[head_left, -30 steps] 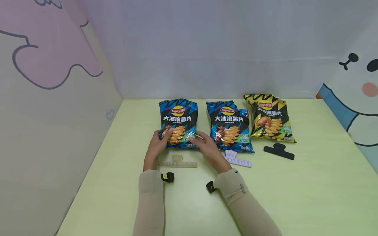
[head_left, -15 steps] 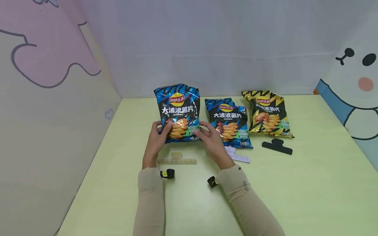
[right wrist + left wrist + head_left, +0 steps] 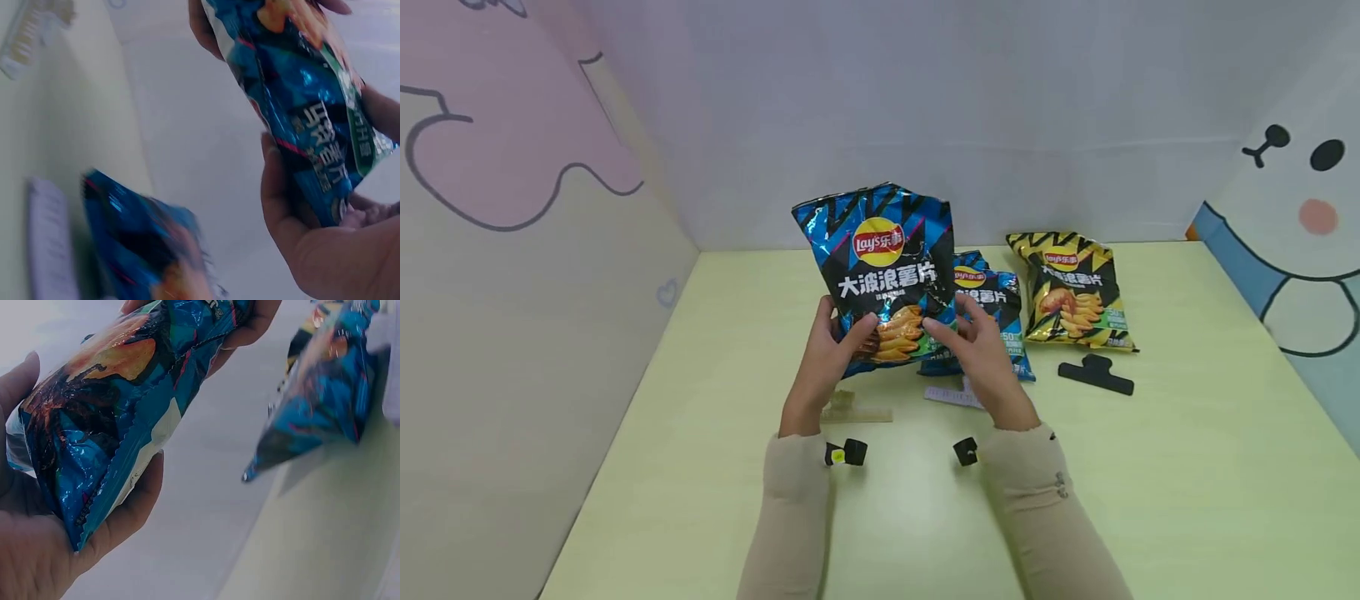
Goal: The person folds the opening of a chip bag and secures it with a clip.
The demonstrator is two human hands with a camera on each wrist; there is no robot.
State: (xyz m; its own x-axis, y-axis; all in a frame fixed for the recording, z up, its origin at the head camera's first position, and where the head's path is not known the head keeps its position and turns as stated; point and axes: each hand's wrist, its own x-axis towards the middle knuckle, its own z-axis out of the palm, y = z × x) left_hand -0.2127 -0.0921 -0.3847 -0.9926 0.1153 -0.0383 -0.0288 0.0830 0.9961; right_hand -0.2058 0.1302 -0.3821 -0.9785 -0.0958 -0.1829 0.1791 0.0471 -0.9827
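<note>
A blue and black bag of potato chips (image 3: 880, 258) is held up above the table between both hands. My left hand (image 3: 829, 358) grips its lower left side, thumb across the front and fingers behind. On the lower right side, my right hand (image 3: 988, 354) pinches it the same way. In the left wrist view the bag's bottom seam (image 3: 122, 465) faces the camera, and the left palm (image 3: 37, 550) cups a corner. The right wrist view shows the right fingers (image 3: 275, 194) wrapped under the other corner. Partly hidden behind is a second blue chip bag (image 3: 1011, 321).
A yellow chip bag (image 3: 1075, 292) lies at the back right, with a black bag clip (image 3: 1096, 375) in front of it. A lavender clip (image 3: 953, 395) and a clear yellowish clip (image 3: 868, 415) lie near the hands. A pale wall (image 3: 850, 100) rises behind the table (image 3: 1187, 467).
Both hands have lifted the blue chip bag off the table, bringing it closer and to the right. It now tilts slightly and overlaps the second blue bag in the head view.
</note>
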